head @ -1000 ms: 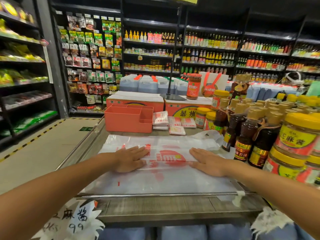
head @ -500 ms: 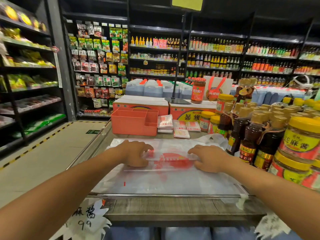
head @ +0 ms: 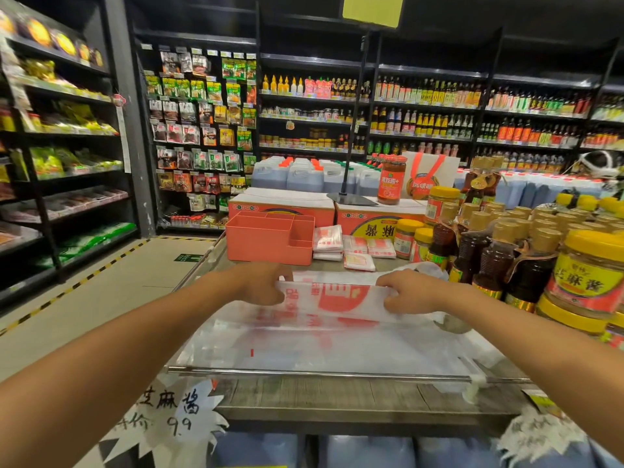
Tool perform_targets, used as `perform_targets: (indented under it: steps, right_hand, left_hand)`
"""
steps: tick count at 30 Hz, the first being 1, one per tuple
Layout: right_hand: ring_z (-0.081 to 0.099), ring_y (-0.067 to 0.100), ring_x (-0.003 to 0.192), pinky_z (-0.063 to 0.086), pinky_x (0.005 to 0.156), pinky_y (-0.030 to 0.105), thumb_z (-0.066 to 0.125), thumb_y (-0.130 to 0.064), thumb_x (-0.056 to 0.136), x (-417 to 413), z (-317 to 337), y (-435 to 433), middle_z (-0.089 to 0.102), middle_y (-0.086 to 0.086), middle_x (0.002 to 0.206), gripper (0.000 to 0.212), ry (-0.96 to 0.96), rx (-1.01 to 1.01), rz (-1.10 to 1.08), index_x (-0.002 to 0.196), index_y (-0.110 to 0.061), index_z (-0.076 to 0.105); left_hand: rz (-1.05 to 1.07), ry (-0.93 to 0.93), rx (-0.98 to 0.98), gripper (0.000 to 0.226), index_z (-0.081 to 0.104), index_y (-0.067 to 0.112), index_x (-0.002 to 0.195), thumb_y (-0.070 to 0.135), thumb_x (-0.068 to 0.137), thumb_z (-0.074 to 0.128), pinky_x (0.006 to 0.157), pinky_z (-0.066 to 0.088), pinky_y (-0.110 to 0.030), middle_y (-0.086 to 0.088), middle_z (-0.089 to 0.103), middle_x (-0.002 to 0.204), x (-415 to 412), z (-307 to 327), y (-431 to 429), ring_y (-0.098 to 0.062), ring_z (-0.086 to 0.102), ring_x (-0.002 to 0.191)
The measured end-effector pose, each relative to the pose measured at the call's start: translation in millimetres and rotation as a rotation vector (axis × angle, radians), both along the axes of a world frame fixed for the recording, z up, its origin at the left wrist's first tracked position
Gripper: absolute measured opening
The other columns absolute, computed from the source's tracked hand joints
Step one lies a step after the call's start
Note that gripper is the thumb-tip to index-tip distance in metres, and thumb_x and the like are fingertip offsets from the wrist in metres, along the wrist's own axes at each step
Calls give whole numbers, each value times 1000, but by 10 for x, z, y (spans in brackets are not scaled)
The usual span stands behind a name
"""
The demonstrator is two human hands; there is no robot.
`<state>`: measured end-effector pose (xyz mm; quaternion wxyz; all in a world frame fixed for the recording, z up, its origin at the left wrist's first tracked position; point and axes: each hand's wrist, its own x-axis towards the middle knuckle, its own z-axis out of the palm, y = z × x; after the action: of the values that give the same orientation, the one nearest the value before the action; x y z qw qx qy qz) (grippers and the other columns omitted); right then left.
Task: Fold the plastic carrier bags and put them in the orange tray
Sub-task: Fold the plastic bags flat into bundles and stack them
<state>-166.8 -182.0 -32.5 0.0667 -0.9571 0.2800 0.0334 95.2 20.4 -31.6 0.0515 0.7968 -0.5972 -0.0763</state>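
Because the tabletop [head: 337, 398] is flat, the big plastic bag [head: 337, 349] lies spread out along its front edge, ready for neat folding. The orange tray [head: 266, 243] waits by the back left corner. The left hand [head: 266, 286] and right hand [head: 412, 292] each pinch the bag's far edge, lifting it to fold it over. Small folded bags [head: 328, 239] sit just beside the tray.

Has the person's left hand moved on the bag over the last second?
Yes: the left hand has moved forward, closer to the orange plastic tray, and now grips the far edge of the white plastic carrier bag.
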Motion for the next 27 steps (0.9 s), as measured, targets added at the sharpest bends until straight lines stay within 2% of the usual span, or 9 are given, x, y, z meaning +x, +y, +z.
perform_targets:
  steps: [3, 6, 9, 14, 18, 21, 24, 27]
  right_hand:
    - [59, 19, 110, 50, 98, 39, 60, -30, 92, 39, 34, 24, 62, -5, 125, 40, 15, 7, -34, 132, -25, 60]
    - [57, 19, 113, 49, 97, 35, 60, -33, 93, 86, 31, 13, 61, -3, 133, 46, 21, -17, -53, 138, -25, 56]
    - [54, 21, 125, 46, 101, 32, 61, -38, 93, 126, 10, -9, 54, -4, 145, 61, 26, -42, -84, 150, -27, 45]
    - [57, 17, 111, 51, 97, 35, 63, -42, 90, 192, -68, -76, 56, -5, 140, 60, 38, -38, -93, 147, -36, 44]
    - [54, 14, 109, 50, 97, 35, 64, -44, 88, 230, -173, -154, 55, -5, 140, 60, 30, -36, -95, 145, -38, 44]
    - [53, 18, 123, 48, 102, 36, 62, -41, 89, 253, -229, -143, 51, -3, 145, 61, 20, -55, -82, 147, -34, 43]
    - [39, 22, 142, 39, 114, 42, 57, -37, 93, 357, -330, -69, 41, -1, 157, 63, -24, -133, -22, 153, -28, 39]
    - [38, 26, 143, 34, 117, 43, 45, -43, 102, 555, -442, 152, 43, 6, 156, 57, -82, -115, 116, 151, -16, 40]
  left_hand:
    - [10, -20, -38, 50, 50, 31, 142, 30, 94, 63, 82, 43, -31, 3, 59, 125, -20, -6, 4, -17, 52, 102]
    - [30, -171, -101, 55, 45, 35, 144, 43, 93, 63, 79, 42, -32, 3, 64, 127, -27, -56, -1, -16, 53, 98]
    - [40, -302, -171, 66, 35, 36, 149, 55, 91, 58, 92, 42, -39, 4, 65, 132, 3, -163, -62, -23, 61, 114]
    - [57, -299, -168, 70, 33, 35, 148, 58, 87, 59, 113, 32, -50, 6, 58, 143, 81, -324, -156, -24, 55, 128]
    - [62, -216, -101, 73, 27, 36, 156, 55, 91, 55, 124, 14, -61, 6, 37, 162, 97, -445, -180, -23, 34, 150]
    - [66, -159, -92, 69, 25, 35, 159, 52, 96, 48, 125, 3, -60, 5, 29, 167, 124, -536, -195, -21, 22, 155]
    - [42, -101, -62, 62, 21, 29, 162, 43, 104, 39, 127, 2, -53, 4, 21, 170, 140, -628, -224, -18, 13, 157]
    - [16, -74, 10, 57, 13, 27, 164, 40, 110, 25, 128, 0, -49, 5, 11, 172, 127, -737, -273, -16, 5, 158]
